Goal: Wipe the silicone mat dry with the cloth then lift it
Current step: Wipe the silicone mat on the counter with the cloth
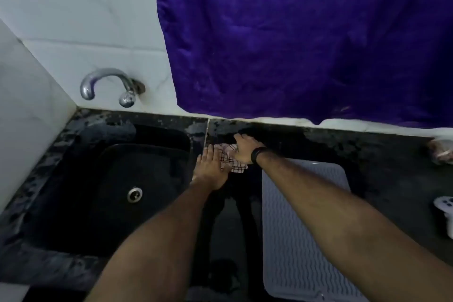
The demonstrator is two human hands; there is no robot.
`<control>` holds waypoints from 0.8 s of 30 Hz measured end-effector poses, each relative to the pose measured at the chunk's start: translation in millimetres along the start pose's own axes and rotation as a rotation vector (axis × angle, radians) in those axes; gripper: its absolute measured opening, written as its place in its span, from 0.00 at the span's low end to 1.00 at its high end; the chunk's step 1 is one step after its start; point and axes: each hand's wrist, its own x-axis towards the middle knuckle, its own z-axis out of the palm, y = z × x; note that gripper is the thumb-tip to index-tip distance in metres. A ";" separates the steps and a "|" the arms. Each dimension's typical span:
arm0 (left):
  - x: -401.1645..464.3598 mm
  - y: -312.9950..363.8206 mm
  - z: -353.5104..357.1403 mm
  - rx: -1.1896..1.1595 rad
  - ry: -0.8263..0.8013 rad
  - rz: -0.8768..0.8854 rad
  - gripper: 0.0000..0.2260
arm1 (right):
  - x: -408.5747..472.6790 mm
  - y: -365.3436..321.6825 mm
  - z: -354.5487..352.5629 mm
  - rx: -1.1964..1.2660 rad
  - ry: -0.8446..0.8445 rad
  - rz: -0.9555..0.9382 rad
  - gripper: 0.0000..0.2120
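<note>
Both arms reach far across the dark counter [367, 159]. The left hand [212, 167] lies flat, fingers straight, pressing on the near left part of a checked cloth [229, 158]. The right hand [244, 148], a black band [256, 154] on its wrist, rests palm down with fingers bent over the cloth's far right part. The grey ribbed mat [301, 228] lies flat, near and right of both hands, partly under the right forearm. The black sink [117, 191] at left holds only its drain [134, 194].
</note>
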 end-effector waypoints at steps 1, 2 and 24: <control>0.2 -0.8 11.1 0.014 -0.017 -0.010 0.35 | 5.9 -0.2 10.5 -0.004 -0.017 0.006 0.34; 3.1 -1.8 20.6 -0.010 -0.036 -0.013 0.35 | 14.1 1.0 19.5 0.005 -0.017 0.010 0.34; 7.1 19.3 120.7 -0.096 0.154 -0.038 0.37 | 19.2 100.9 58.4 0.744 0.369 0.392 0.25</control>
